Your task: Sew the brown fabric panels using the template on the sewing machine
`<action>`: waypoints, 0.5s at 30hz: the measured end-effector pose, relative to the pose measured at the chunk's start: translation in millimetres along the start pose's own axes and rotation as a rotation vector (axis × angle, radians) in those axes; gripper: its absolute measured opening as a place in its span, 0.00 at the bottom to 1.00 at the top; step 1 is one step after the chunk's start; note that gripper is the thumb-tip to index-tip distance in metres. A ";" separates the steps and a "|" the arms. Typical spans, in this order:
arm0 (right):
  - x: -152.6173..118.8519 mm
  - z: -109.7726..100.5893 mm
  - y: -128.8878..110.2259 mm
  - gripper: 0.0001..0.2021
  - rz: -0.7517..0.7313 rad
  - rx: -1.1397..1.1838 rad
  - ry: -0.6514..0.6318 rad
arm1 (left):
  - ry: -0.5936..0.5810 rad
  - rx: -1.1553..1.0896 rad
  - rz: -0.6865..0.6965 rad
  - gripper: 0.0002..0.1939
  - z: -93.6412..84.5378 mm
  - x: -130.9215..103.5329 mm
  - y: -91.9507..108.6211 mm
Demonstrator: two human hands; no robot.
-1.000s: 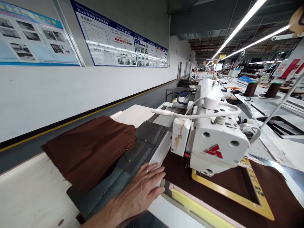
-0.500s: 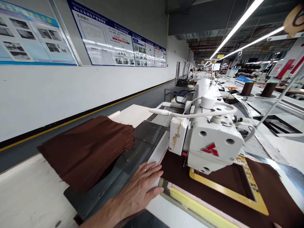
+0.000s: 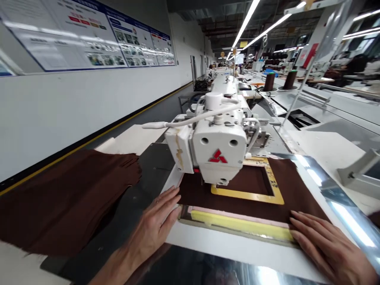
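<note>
A dark brown fabric piece (image 3: 299, 186) lies under the head of a white sewing machine (image 3: 219, 136). On top of the cloth rests a yellow rectangular frame (image 3: 249, 194) with handwriting on it. My left hand (image 3: 156, 217) lies at the fabric's left edge, fingers stretched out and thumb apart. Flat across the right part of the cloth is my right hand (image 3: 329, 245), its fingertips at the end of a yellow strip (image 3: 237, 224). That strip runs along the cloth's front edge, between both hands. Neither hand grips anything.
To the left, a stack of brown fabric pieces (image 3: 71, 198) lies on a dark plate. Two brown thread cones (image 3: 269, 82) stand at the back right. A shiny metal surface (image 3: 350, 221) borders the right side. A wall with posters runs along the left.
The view has turned rightward, so machine and stack appear further left. My right hand, barely visible at the lower edge before, now lies fully in view on the cloth. The left hand stays at the cloth's left edge.
</note>
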State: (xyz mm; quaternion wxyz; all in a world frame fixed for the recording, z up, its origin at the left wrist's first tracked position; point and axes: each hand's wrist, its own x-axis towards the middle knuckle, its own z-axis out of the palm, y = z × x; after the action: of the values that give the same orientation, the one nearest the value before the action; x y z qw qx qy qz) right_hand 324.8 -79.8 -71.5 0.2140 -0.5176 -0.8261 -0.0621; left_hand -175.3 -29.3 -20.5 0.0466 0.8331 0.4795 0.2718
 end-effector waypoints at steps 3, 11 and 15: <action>13.5 -14.5 -17.1 0.18 -0.021 -0.024 0.043 | -0.133 0.009 0.089 0.29 11.6 7.9 12.2; 17.9 -15.4 -23.1 0.16 0.024 -0.003 -0.058 | -0.289 0.139 0.175 0.35 25.9 13.0 5.9; 24.3 -22.8 -28.8 0.15 0.050 0.036 -0.097 | -0.167 0.072 0.198 0.31 36.2 11.5 -6.2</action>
State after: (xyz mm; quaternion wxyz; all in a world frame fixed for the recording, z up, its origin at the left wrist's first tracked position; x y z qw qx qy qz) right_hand 297.0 -80.2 -37.4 0.1844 -0.5366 -0.8232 -0.0170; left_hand -157.5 -9.8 -48.6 0.0294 0.8971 0.3990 0.1873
